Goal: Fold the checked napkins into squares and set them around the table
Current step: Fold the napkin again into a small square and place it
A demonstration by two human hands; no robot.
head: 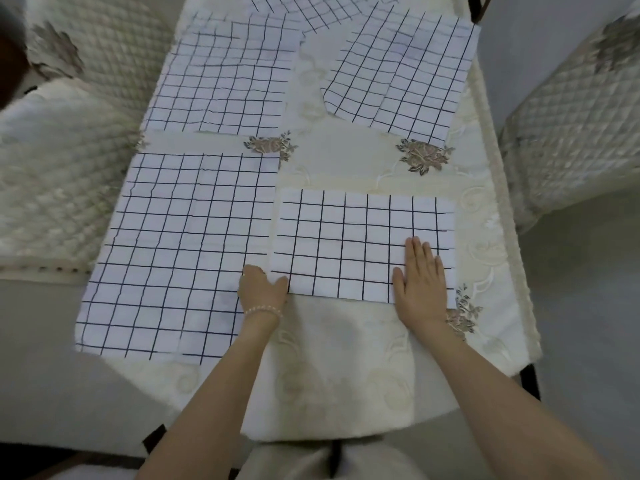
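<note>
Both forearms reach up from the bottom edge onto the cream tablecloth (332, 375), which hangs over the table's near edge. Right hand (420, 282) lies flat, fingers straight and together, pressing the near right corner of the folded napkin (349, 237); it holds nothing. Left hand (263, 287), with a bead bracelet (264, 311) at the wrist, sits at that napkin's near left corner; its fingers curl downward at the edge, but whether they pinch the cloth cannot be told.

That napkin is a neat rectangle at the near right of the table, its left edge just beside the right edge of a larger napkin (180, 251) spread on the near left. The larger one overhangs the table's left edge, its near edge a little wavy. Bare tablecloth lies between the folded napkin's near edge and the table's near edge, and a strip more to its right, where an embroidered flower (462, 315) shows beside the right hand.

Farther off, a far-left napkin (221, 84) lies wrinkled, and a far-right napkin (408, 74) lies tilted with one corner curled. A band of bare cloth separates these from the near pair. A fifth napkin (311, 12) is cut off by the top edge. Quilted chairs (69, 140) stand close on both sides.
</note>
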